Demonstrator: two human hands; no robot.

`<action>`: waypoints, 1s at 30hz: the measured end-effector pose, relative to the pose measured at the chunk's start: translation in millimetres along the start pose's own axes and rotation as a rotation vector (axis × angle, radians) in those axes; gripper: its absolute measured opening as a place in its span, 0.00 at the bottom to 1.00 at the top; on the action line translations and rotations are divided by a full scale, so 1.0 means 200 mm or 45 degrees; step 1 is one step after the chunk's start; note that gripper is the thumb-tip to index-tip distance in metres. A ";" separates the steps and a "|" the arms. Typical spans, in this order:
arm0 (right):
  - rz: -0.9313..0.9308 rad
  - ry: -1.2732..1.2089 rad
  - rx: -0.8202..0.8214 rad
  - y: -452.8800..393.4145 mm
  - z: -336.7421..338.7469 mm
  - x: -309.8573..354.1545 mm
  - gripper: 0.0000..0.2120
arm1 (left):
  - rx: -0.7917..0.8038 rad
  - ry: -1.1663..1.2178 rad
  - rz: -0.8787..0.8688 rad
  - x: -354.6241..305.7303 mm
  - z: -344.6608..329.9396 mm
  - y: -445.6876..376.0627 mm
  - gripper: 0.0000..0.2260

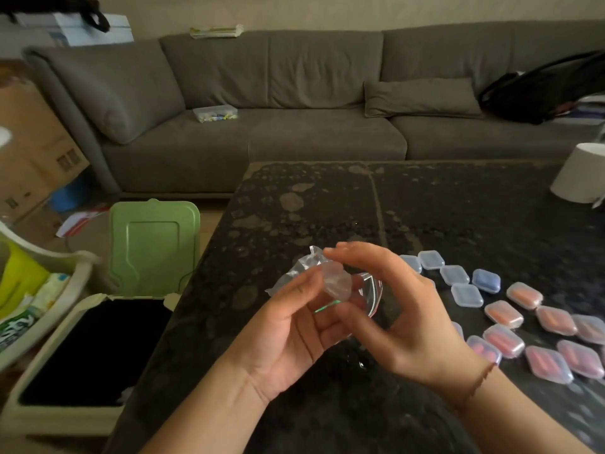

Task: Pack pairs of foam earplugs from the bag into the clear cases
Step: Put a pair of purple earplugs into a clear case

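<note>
Hands meet over the near edge of the dark stone desk [327, 198], and between them we hold the clear plastic bag [306, 265], crumpled and lifted off the surface. The left hand [288, 326] cups it from below, fingers curled up around the film; the right hand [386, 309] comes in from the other side, fingers bent and arched over the bag's top, thumb underneath. A rounded clear shape sits in the film between our fingertips, but blur keeps us from telling whether it is a case or only folded plastic, and we see no earplug inside the bag.

The relation that matters: everything to be filled lies to the right of the bag, so the right hand is the nearer one. Just right of the bag, partly hidden behind the right hand, sits a cluster of empty clear cases [466, 294] with one blue case [486, 280] among them. Farther right of the bag and nearer us, rows of filled cases [504, 314] show orange and pink foam, lids down.

We judge most of the packing done, with the bag near empty. Left of the bag, beside the desk, an open bin [98, 348] stands with its green lid [154, 247] raised.
</note>
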State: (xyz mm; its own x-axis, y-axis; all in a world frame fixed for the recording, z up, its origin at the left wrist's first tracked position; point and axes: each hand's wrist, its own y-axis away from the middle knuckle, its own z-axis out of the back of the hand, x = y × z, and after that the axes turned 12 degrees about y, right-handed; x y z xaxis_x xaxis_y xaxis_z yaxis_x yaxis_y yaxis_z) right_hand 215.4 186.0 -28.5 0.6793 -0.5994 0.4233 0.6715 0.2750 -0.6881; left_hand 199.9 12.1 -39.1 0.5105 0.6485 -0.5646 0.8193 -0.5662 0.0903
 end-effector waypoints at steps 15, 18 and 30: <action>0.059 0.436 -0.233 0.01 -0.03 -0.01 0.09 | -0.003 0.065 -0.134 0.00 -0.02 -0.01 0.26; 0.069 0.499 -0.234 0.01 -0.02 -0.02 0.08 | -0.022 0.050 -0.161 0.01 -0.02 -0.02 0.24; 0.020 0.535 -0.242 0.02 -0.03 -0.02 0.08 | -0.072 -0.015 -0.158 0.01 -0.02 -0.02 0.15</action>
State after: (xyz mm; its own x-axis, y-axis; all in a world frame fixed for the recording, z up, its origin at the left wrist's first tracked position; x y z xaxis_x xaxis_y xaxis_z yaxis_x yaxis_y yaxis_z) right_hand 212.6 185.9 -35.7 0.4840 -0.8597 0.1632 0.5692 0.1677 -0.8049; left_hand 199.0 16.7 -36.8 0.4016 0.7057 -0.5838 0.8895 -0.4522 0.0653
